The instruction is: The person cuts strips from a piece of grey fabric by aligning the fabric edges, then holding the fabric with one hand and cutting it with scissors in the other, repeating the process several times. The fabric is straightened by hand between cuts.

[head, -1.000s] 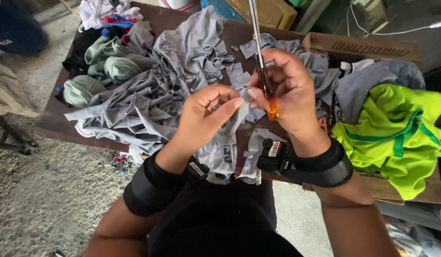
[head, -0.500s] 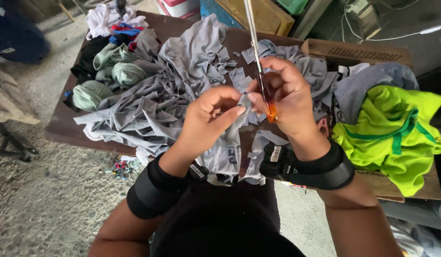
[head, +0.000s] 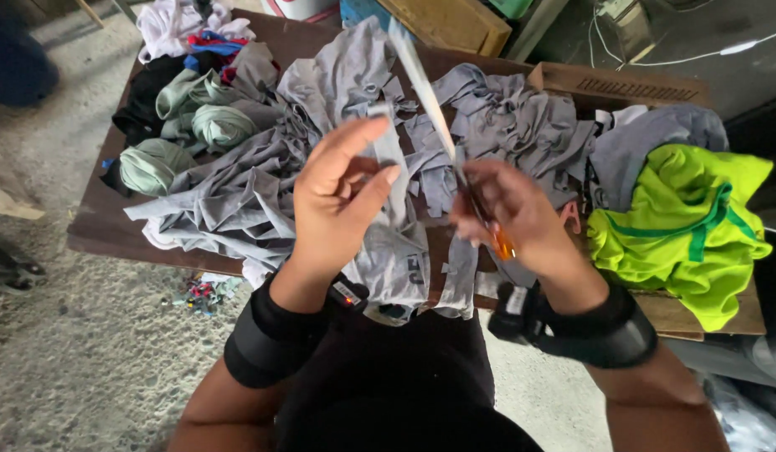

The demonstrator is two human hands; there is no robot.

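Note:
My left hand [head: 337, 201] pinches a narrow strip of grey cloth [head: 391, 159] between thumb and fingers and holds it upright above the table. My right hand [head: 522, 222] grips long scissors with orange handles [head: 445, 125], their blades pointing up and away, blurred, just to the right of the strip. Both wrists wear black bands. Below the hands lies a grey garment [head: 396, 259] hanging over the near table edge.
A dark wooden table [head: 95, 230] carries a heap of grey cloth pieces [head: 237, 192], rolled green cloths [head: 153, 163] at the left, and a bright green garment [head: 681, 222] at the right. Cardboard box [head: 622, 84] behind. Rough concrete floor with small scraps [head: 199, 293].
The hands have drawn apart: my left hand moved left with the grey strip, and the scissors swung from near upright to a tilt toward the upper left.

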